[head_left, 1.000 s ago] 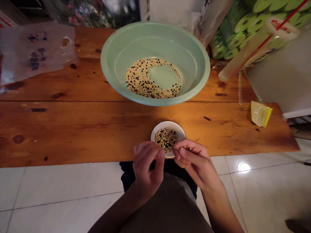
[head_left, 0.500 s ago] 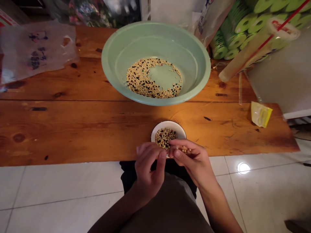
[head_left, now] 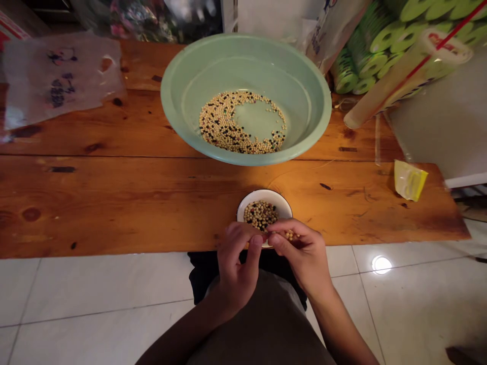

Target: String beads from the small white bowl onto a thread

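Observation:
My left hand [head_left: 238, 261] and my right hand [head_left: 300, 253] meet at the near edge of a small white bowl with a dark rim [head_left: 277, 200]. Its mixed pale and dark round beans [head_left: 261, 214] are partly hidden by my fingers. A few pale beans [head_left: 289, 234] show between my right fingers. My left fingers curl toward them, and I cannot tell whether they hold anything. Farther off, a wide pale green basin [head_left: 243, 45] holds a crescent of similar beans [head_left: 224, 124].
Both bowls stand on a wooden plank table [head_left: 114, 203]. A printed plastic bag [head_left: 61, 76] lies at the far left, a crumpled yellow packet [head_left: 410, 180] at the right. Green-patterned rolls [head_left: 380, 50] and a plastic-wrapped tube [head_left: 407, 76] sit beyond. White floor tiles [head_left: 95, 304] lie below.
My hands have drawn closer together over the front of the small bowl, with my left hand shifting right. The view has shifted slightly.

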Demonstrator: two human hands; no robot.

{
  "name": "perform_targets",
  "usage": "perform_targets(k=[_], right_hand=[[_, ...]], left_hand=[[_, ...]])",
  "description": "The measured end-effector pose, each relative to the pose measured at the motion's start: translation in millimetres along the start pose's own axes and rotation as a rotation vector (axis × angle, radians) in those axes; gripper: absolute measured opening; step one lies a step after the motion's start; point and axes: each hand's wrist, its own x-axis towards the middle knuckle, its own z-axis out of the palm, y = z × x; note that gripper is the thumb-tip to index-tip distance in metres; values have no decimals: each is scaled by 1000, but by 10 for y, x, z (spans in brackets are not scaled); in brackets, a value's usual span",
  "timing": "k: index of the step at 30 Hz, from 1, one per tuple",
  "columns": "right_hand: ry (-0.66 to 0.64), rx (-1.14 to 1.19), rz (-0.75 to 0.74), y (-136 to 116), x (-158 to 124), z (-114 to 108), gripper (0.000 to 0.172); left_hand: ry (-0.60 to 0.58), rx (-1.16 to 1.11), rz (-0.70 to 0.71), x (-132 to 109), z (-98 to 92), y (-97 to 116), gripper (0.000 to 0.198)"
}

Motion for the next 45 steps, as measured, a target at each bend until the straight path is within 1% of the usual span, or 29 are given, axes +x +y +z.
perform_targets(k=[3,5,6,8,11,13,15,17,20,22,23,26,30,32,34,36,38,40,44,45], right_hand=[[2,-79,-23,-36,-6,28,8],[15,-99,-39,-40,-14,25,12],[25,-102,-54,-35,-19,18,11],[48,-111,-90,-16,-27,1,3],[136,-203,-153,22,-29,-24,10],[210,-323,-228,44,-22,-46,9],[253,-442,-320,63,-6,-76,7],[253,-531,-389,77,15,-110,8],[218,-621,-441,89,44,-149,12],[204,-643,-444,87,52,-152,12],[200,-632,-424,81,52,-147,11],[186,-523,-286,51,52,-111,9],[155,-339,-122,17,85,-72,17],[98,-151,-17,9,117,-77,18],[-5,124,107,-2,146,-95,21],[-109,354,194,-23,163,-113,23],[-175,456,224,-51,161,-120,21],[-214,498,235,-77,142,-108,17],[-251,546,256,-90,81,-63,2],[-250,539,255,-87,67,-57,2]], left_hand=[[1,-82,-16,-16,21,8,20],[14,-94,-21,-23,24,12,21],[21,-89,-27,-24,23,12,21],[31,-61,-33,-21,20,6,22],[14,44,14,2,17,-28,20],[20,155,88,28,14,-65,16],[56,267,149,59,4,-104,22],[78,341,176,90,-9,-135,25],[61,369,209,128,-12,-160,22],[36,370,240,141,3,-172,20],[25,373,253,145,14,-179,21],[4,377,270,149,44,-201,20],[19,347,285,168,48,-192,7],[51,327,275,188,30,-154,7],[76,298,244,204,0,-100,9],[75,281,204,208,-39,-42,11],[69,274,179,195,-77,10,12],[61,272,170,166,-105,53,13],[45,253,173,100,-115,117,13],[42,245,177,89,-111,129,13]])
